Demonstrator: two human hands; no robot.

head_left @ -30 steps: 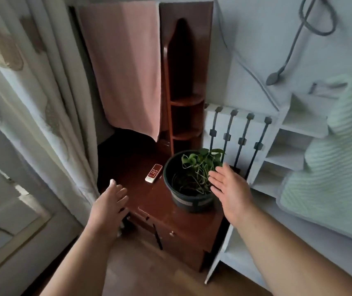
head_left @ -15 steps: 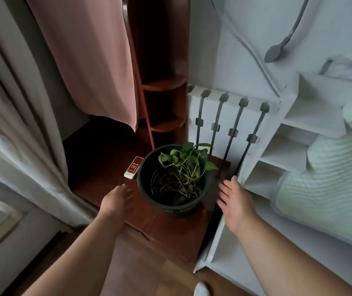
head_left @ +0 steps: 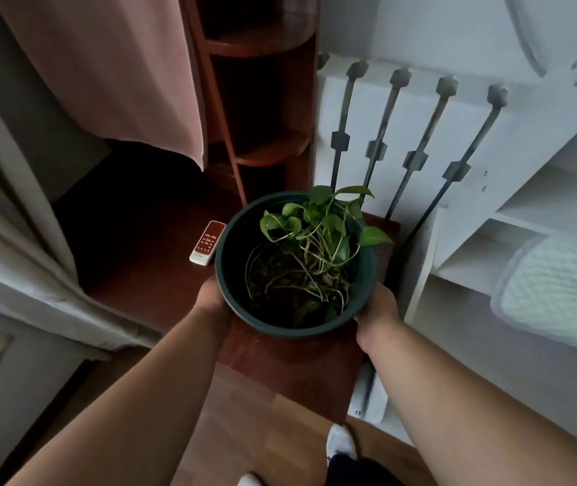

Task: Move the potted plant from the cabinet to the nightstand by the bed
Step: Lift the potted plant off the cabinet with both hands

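My left hand (head_left: 214,303) is clasped on the left wall of the pot (head_left: 295,263); my right hand (head_left: 376,312) mirrors it on the right wall. Both sit under the rim, fingers wrapped out of sight behind the pot, so the grip reads as a two-sided clamp holding the pot. I can't tell whether the base is touching the cabinet (head_left: 280,359) or just clear of it; the hands and rim hide the contact line.

Pot sits over the near right part of the cabinet top. The plant (head_left: 318,226) leans toward the back right; one leaf hangs out over the rim on that side. Soil looks loose, with bare stems sprawled across it.

A remote (head_left: 208,248) lies just beside the pot on its left, apart from my left hand. White shelving (head_left: 490,219) stands close on the right. Pink cloth (head_left: 104,64) hangs behind, well apart.

Step, as I judge it: grasp made, lift starting. Nightstand and bed are not identifiable here.

Next move calls for a level lift straight up, keeping the pot upright so no soil spills, clearing the remote and the shelving edge, then a turn away to find the nightstand.
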